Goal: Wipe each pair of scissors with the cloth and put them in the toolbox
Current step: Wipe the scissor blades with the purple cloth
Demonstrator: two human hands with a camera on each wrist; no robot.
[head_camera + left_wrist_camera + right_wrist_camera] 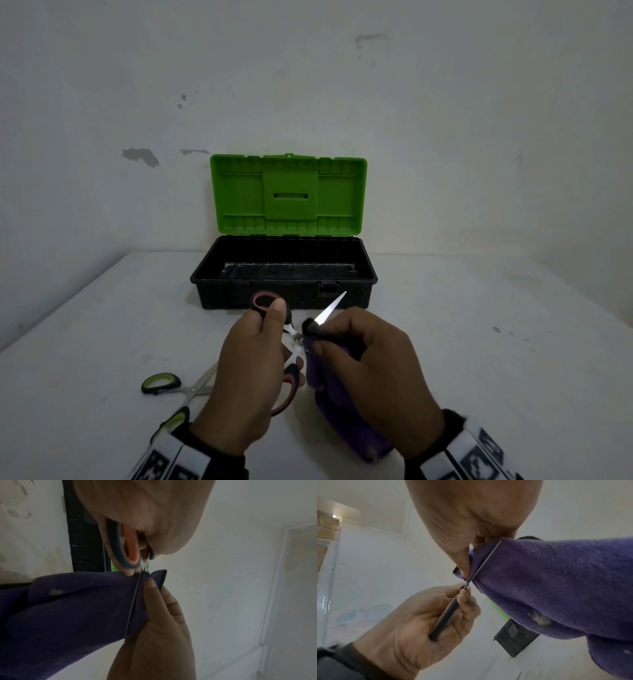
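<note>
Pinching the purple cloth (346,404) around one blade, the right hand (373,373) works the red-handled scissors (270,308), whose handles the left hand (246,377) grips above the near table (496,359). Green-handled scissors (164,383) lie left; the open toolbox (284,274) sits further back.

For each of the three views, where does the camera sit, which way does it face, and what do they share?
Head: above, looking forward and down at the white table, open green-lidded black toolbox and both hands.
Left wrist: under the left hand, facing along the red-handled scissors to the purple cloth.
Right wrist: under the right hand, facing the left hand.
Shared: scissors, cloth, both hands.
</note>
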